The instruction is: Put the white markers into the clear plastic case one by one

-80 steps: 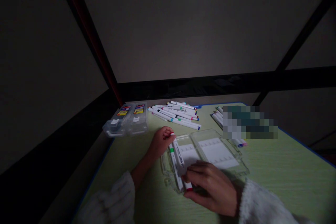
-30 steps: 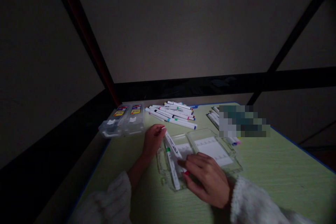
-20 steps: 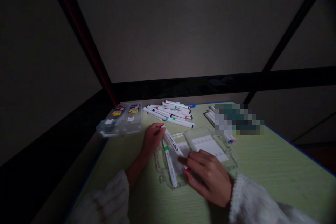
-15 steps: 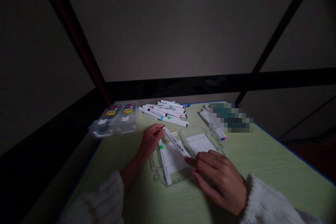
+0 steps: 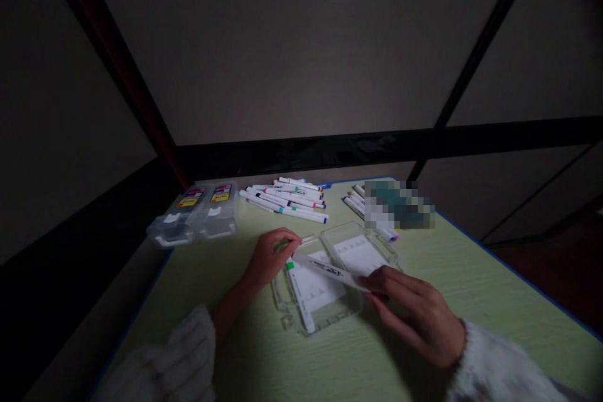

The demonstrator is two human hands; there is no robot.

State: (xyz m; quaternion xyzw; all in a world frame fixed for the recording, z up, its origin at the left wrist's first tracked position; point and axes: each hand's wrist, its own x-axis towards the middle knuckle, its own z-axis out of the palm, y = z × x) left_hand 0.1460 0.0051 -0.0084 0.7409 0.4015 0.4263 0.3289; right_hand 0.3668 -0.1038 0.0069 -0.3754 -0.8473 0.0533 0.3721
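Observation:
A white marker (image 5: 328, 269) with dark print on its barrel is held slantwise above an open clear plastic case (image 5: 336, 320). My right hand (image 5: 414, 311) pinches its right end between thumb and fingers. At its other end, the closed fingers of my left hand (image 5: 269, 259) hold the tip; the exact contact is partly hidden. Another marker with a green band (image 5: 300, 298) lies along the left side of the case. White paper (image 5: 360, 254) with printed marks shows in both halves of the case.
Two closed clear cases (image 5: 219, 220) with colourful labels stand at the back left. Several loose white markers (image 5: 294, 196) are heaped at the back middle. More markers (image 5: 354, 204) lie at the right beside a blurred-out patch. The table (image 5: 471, 301) has a blue edge.
The held marker has turned closer to level, and my right hand has moved right relative to the case. The whole view has shifted slightly. The green-banded marker stays in the case.

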